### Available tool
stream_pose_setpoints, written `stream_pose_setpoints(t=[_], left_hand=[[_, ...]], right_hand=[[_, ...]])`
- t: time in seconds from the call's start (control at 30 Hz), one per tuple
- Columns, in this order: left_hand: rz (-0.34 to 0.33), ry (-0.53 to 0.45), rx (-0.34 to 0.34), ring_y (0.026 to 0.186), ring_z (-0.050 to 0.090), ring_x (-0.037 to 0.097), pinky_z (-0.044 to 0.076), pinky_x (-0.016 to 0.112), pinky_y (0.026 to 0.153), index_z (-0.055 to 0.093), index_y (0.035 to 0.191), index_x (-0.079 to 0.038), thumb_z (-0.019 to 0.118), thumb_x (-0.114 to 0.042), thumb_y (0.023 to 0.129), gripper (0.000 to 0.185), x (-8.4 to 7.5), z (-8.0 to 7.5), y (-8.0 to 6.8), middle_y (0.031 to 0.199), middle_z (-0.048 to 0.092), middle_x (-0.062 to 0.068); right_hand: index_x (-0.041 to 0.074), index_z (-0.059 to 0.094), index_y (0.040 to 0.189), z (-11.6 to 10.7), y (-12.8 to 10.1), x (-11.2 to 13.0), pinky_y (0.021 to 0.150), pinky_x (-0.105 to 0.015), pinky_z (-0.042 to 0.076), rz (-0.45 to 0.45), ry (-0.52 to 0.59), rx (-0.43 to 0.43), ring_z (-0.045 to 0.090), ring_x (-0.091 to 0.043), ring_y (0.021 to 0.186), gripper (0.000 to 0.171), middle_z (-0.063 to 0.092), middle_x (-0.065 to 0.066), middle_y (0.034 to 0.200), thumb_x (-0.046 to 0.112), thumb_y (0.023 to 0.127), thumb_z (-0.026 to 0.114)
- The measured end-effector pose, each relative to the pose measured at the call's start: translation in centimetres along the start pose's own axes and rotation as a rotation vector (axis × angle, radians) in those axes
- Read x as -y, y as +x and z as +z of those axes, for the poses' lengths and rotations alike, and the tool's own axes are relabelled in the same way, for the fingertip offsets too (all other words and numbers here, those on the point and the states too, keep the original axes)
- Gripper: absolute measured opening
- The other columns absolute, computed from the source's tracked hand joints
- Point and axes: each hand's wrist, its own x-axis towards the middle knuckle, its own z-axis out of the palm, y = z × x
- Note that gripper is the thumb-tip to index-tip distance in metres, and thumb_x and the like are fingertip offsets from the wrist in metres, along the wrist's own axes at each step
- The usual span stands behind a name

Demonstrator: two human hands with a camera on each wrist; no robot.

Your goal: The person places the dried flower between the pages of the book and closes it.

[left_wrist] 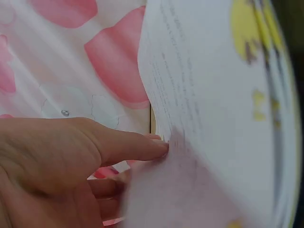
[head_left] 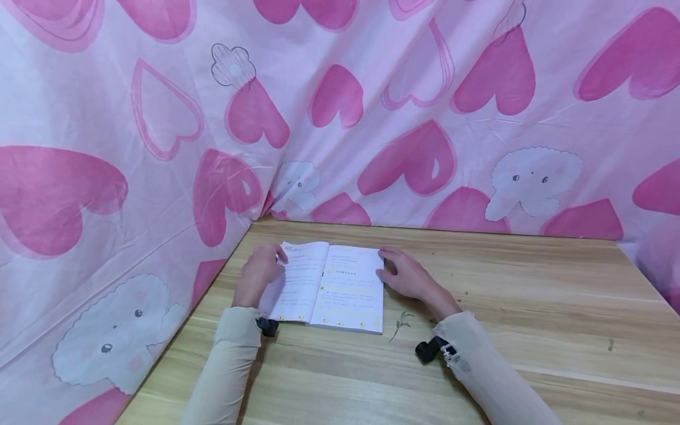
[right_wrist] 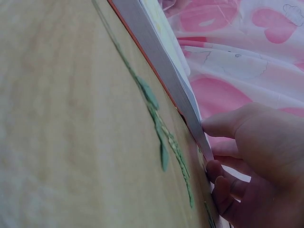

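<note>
We see an open book point(head_left: 329, 286) lying flat on a pale wooden surface point(head_left: 531, 330), close to its far left corner, where the far edge and the left edge meet under hanging cloth. Our left hand point(head_left: 260, 271) rests on the left page — in the left wrist view the thumb point(left_wrist: 137, 145) presses against a lifted, curving sheet point(left_wrist: 213, 95), with the other fingers curled beneath it, so the hand pinches that page. Our right hand point(head_left: 406, 276) sits at the book's right edge; the right wrist view shows its thumb point(right_wrist: 223, 127) on top of the page block and its fingers point(right_wrist: 223, 187) tucked under the cover — it grips that edge. The two hands are apart, one at each side of the book.

A small green sprig point(head_left: 401, 323) lies on the wood just beside the book's near right corner; the right wrist view shows it point(right_wrist: 161, 137) stretched along the grain. Both forearms wear cream sleeves point(head_left: 228, 366), each with a small dark device at the wrist.

The room is shut off by a pink sheet point(head_left: 372, 118) printed with large pink hearts and pale cartoon animals, draped along the surface's far and left edges. The right part of the surface shows bare, streaked wood grain.
</note>
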Motion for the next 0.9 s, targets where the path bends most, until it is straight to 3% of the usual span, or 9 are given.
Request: stream_pose_setpoints(t=[0.17, 0.27, 0.4, 0.5, 0.6, 0.73, 0.9], left_hand=[[0.083, 0.043, -0.067, 0.125, 0.059, 0.047, 0.053, 0.062, 0.1, 0.078, 0.117, -0.01, 0.065, 0.004, 0.089, 0.034, -0.7, 0.8, -0.1, 0.136, 0.063, 0.026], [0.151, 0.018, -0.131, 0.129, 0.06, 0.047, 0.051, 0.062, 0.106, 0.079, 0.116, -0.009, 0.066, 0.008, 0.088, 0.036, -1.4, 1.2, 0.1, 0.134, 0.066, 0.024], [0.274, -0.078, -0.167, 0.124, 0.068, 0.038, 0.053, 0.054, 0.109, 0.079, 0.115, -0.006, 0.07, 0.007, 0.092, 0.028, -2.9, 1.8, 0.3, 0.125, 0.076, 0.019], [0.42, -0.124, -0.15, 0.123, 0.071, 0.034, 0.054, 0.05, 0.11, 0.078, 0.117, -0.004, 0.072, 0.003, 0.095, 0.024, -4.6, 2.4, 0.2, 0.122, 0.078, 0.016], [0.51, -0.122, -0.109, 0.129, 0.069, 0.034, 0.052, 0.049, 0.115, 0.078, 0.121, -0.005, 0.073, 0.0, 0.095, 0.026, -6.2, 3.4, -0.3, 0.128, 0.076, 0.015], [0.495, -0.065, -0.05, 0.139, 0.06, 0.037, 0.049, 0.055, 0.117, 0.077, 0.127, -0.01, 0.075, -0.013, 0.099, 0.028, -7.2, 4.9, -1.0, 0.14, 0.069, 0.015], [0.451, 0.035, -0.043, 0.144, 0.054, 0.04, 0.05, 0.061, 0.112, 0.074, 0.132, -0.015, 0.075, -0.026, 0.102, 0.032, -7.4, 5.7, -1.6, 0.144, 0.066, 0.013]], right_hand=[[0.0, 0.049, 0.16, -0.1, 0.0, 0.0, 0.132, -0.057, 0.03, 0.009, 0.004, 0.002, 0.034, -0.039, 0.163, 0.061, 0.041, -0.018, 0.172, 0.024, 0.108, 0.067], [0.0, 0.048, 0.16, -0.1, 0.0, 0.0, 0.132, -0.057, 0.03, 0.017, 0.008, 0.002, 0.034, -0.039, 0.163, 0.061, 0.041, -0.017, 0.172, 0.024, 0.108, 0.067], [0.0, 0.049, 0.16, 0.0, 0.0, -0.3, 0.131, -0.058, 0.031, 0.015, 0.011, 0.0, 0.035, -0.039, 0.162, 0.06, 0.042, -0.018, 0.172, 0.024, 0.108, 0.067], [0.0, 0.05, 0.159, 0.1, 0.0, -0.4, 0.131, -0.059, 0.03, 0.004, 0.01, -0.004, 0.035, -0.04, 0.162, 0.06, 0.042, -0.019, 0.172, 0.024, 0.107, 0.067], [-0.001, 0.05, 0.159, 0.1, -0.1, -0.4, 0.131, -0.059, 0.031, -0.006, 0.003, -0.01, 0.036, -0.041, 0.162, 0.06, 0.042, -0.019, 0.171, 0.024, 0.107, 0.068], [-0.001, 0.05, 0.159, 0.1, 0.0, -0.3, 0.131, -0.059, 0.031, -0.013, -0.007, -0.01, 0.036, -0.041, 0.161, 0.06, 0.043, -0.02, 0.171, 0.025, 0.107, 0.068], [-0.003, 0.05, 0.158, 0.2, 0.0, -0.2, 0.131, -0.058, 0.032, -0.024, -0.01, -0.007, 0.037, -0.041, 0.161, 0.06, 0.043, -0.021, 0.17, 0.024, 0.107, 0.068]])
